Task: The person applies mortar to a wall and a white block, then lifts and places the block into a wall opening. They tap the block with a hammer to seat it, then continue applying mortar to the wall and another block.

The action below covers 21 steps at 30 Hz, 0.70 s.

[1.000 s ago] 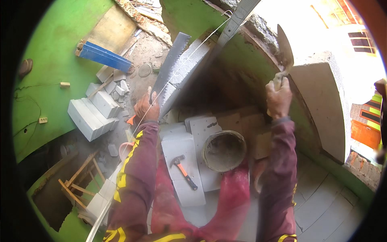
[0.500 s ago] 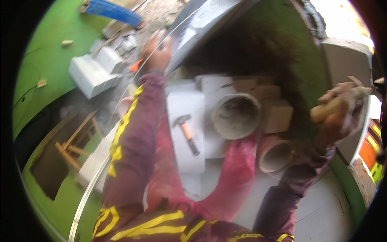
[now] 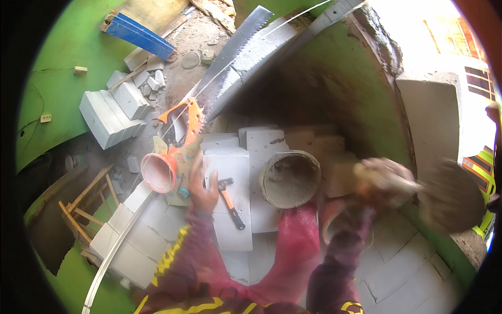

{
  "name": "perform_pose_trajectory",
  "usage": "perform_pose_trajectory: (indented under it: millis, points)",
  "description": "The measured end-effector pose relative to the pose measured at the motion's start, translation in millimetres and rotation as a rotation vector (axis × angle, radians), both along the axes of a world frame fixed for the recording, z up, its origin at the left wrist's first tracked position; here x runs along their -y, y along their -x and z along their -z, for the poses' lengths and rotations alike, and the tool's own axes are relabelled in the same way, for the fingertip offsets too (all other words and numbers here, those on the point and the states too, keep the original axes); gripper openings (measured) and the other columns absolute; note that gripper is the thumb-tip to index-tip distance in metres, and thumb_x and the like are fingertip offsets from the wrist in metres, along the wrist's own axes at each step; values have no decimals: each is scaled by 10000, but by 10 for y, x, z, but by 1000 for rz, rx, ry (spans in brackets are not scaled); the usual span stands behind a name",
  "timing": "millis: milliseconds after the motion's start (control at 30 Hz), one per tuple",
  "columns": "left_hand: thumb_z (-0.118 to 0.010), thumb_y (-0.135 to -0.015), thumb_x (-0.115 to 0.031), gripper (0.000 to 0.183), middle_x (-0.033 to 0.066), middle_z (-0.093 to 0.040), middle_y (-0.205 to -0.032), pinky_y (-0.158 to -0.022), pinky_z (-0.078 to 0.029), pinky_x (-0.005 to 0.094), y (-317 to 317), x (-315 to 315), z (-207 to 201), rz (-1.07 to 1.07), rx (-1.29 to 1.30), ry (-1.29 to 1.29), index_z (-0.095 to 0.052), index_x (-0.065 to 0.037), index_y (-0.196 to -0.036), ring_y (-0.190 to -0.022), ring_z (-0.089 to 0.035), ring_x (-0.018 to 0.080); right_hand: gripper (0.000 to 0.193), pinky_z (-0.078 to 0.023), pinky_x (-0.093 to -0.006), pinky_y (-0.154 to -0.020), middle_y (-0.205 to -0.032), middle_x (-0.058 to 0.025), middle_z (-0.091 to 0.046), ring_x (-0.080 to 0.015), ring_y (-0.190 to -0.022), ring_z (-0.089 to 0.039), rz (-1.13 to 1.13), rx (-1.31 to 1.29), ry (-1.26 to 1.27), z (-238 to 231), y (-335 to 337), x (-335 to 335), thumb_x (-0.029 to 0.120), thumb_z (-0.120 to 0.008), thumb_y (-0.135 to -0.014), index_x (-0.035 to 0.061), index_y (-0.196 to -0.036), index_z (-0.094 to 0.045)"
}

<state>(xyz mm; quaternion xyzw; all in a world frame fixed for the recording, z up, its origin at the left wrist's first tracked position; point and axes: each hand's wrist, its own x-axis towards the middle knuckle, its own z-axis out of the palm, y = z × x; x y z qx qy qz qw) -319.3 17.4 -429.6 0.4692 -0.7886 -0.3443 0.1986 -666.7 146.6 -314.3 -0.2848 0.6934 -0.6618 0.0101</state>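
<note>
Green walls, floor strewn with white blocks (image 3: 230,172). Left hand (image 3: 201,183) lies open on a block's edge, holding nothing, beside a hammer (image 3: 230,201) and an orange-handled saw (image 3: 219,83). Right hand (image 3: 384,180), blurred, is closed around a trowel (image 3: 449,196) loaded with mortar, raised right of the mortar bucket (image 3: 290,178). Mortar scooped; judging by this, spreading remains.

walls: bright green (image 3: 57,99) | floor: dusty grey concrete (image 3: 183,73) | light: strong daylight through opening at right (image 3: 418,31)
</note>
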Motion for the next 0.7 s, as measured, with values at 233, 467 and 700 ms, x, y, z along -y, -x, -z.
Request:
perform_pose_trajectory:
  millis: [233, 467, 700]
  points:
    - [-784, -844, -162, 742, 222, -496, -1441, -1091, -422, 420, -1002, -1127, 933, -515, 250, -733, -401, 57, -1441, -1309, -530, 328, 252, -513, -384, -676, -774, -130, -629, -243, -702, -624, 69, 297, -881, 1743, 65, -631, 163, -670, -880, -1, -1053, -591]
    - [-898, -730, -319, 889, 237, -579, -1297, -994, -486, 407, -740, -1470, 1573, -508, 377, -862, -416, 62, -1372, -1184, -596, 320, 151, -469, -246, -493, -742, -30, -593, -96, -542, -563, 171, 658, -569, 1016, -809, -1236, 115, -672, -940, 23, -994, -565]
    - [-879, -740, -236, 563, 202, -653, -1121, -905, -518, 408, -578, -1444, 1696, -475, 758, -557, -566, 35, -1122, -1044, -662, 335, 130, -521, -250, -542, -780, -31, -592, -98, -626, -583, 292, 919, -494, 1281, -1544, -1745, 94, -685, -938, 29, -993, -586]
